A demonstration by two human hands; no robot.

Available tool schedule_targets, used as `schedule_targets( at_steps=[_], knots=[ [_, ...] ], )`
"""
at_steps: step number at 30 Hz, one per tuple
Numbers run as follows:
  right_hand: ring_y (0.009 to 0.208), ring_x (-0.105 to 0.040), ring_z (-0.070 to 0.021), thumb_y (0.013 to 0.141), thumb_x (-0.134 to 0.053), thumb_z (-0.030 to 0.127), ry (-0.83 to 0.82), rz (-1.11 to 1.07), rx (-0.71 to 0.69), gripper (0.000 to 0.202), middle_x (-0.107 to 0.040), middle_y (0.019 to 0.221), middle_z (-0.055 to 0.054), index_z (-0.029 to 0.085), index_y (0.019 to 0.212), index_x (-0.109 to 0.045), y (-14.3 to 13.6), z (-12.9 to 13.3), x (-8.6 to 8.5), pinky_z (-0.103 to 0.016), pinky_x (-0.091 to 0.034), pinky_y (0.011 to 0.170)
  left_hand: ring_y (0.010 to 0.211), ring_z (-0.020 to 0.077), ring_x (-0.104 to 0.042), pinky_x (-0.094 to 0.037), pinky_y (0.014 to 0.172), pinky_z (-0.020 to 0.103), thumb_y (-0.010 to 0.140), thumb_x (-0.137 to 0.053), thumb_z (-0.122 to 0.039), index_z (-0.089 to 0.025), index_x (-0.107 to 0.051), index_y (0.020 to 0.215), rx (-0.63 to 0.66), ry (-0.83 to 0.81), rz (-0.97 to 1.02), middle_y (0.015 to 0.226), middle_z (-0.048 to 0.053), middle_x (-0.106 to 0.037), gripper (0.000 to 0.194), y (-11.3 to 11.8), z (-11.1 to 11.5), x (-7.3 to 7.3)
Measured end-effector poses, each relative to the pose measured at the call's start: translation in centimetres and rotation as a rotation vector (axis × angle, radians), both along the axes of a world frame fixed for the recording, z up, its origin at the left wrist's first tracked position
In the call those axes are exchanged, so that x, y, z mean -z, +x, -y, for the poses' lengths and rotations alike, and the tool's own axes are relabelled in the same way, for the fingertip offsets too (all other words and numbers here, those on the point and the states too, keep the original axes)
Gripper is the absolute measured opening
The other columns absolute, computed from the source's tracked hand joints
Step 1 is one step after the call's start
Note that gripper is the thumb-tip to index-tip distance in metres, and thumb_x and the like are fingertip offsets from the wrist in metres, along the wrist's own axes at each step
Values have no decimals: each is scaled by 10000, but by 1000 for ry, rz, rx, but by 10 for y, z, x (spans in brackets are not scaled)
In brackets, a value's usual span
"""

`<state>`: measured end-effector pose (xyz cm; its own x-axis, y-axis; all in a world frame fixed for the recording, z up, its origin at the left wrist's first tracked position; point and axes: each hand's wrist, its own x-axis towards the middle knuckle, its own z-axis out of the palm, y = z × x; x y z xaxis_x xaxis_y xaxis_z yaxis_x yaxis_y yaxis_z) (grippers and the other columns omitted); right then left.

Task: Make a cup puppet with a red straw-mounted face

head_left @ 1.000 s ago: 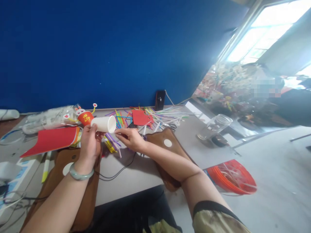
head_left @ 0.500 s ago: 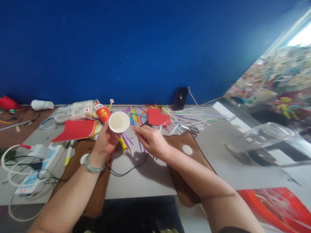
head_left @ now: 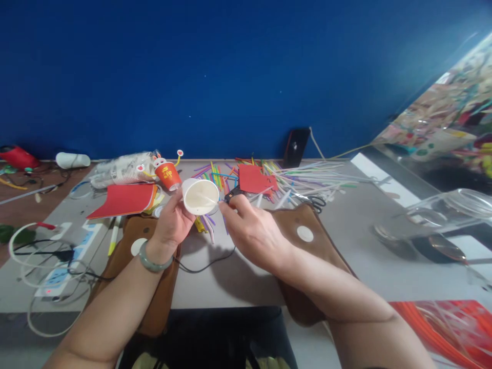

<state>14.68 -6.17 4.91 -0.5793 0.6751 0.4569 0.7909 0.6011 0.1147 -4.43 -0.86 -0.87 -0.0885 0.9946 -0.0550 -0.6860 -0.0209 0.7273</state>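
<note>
My left hand (head_left: 173, 223), with a pale green bangle on its wrist, is wrapped round a white paper cup (head_left: 200, 197). The cup's open mouth is tilted toward me. At its right rim the fingers of my right hand (head_left: 249, 225) are pinched together. A thin whitish strand shows inside the cup, running toward those fingertips; what the fingers hold is too small to make out. Just behind the cup stands a red paper cup (head_left: 168, 175) with a face and curled arms. A dark object (head_left: 232, 193) shows behind my right fingers, partly hidden.
Coloured pipe cleaners (head_left: 307, 177) and red paper (head_left: 255, 178) lie along the back, near scissors (head_left: 315, 203). A phone (head_left: 295, 147) leans on the wall. Red sheets (head_left: 123, 199), bagged cups (head_left: 123, 170) and a power strip (head_left: 63, 271) are left; a clear container (head_left: 442, 215) is right.
The cup and both hands sit slightly further right in view, and the cup's mouth has turned a little. My right hand has moved to the cup's rim. The camera view has shifted.
</note>
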Motion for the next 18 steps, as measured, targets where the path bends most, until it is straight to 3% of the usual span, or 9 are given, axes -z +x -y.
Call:
schedule_targets(
  at_steps=[4, 13, 18],
  knots=[
    [622, -518, -155, 910, -421, 69, 36, 96, 50, 266, -579, 860, -73, 157, 1045, -632, -4, 3, -3, -315, -295, 503, 1041, 174, -682, -562, 841, 247, 847, -692, -359, -204, -707, 1014, 2, -14, -49, 1056, 28, -747, 228, 2, 3, 1],
    [686, -618, -185, 939, -334, 50, -153, 121, 80, 317, -593, 862, -102, 122, 1013, -634, -9, 5, -10, -308, -319, 477, 953, 173, -692, -567, 770, 237, 834, -704, -382, -195, -714, 985, 23, -34, -129, 1010, 22, -751, 240, 5, 6, 4],
    [721, -648, -192, 939, -353, 56, -202, 92, 69, 289, -605, 892, -110, 117, 1021, -623, -9, 4, -10, -292, -352, 473, 908, 163, -684, -555, 789, 236, 855, -689, -351, -180, -709, 952, 68, 40, -159, 989, 23, -736, 197, 7, 8, 4]
  ],
)
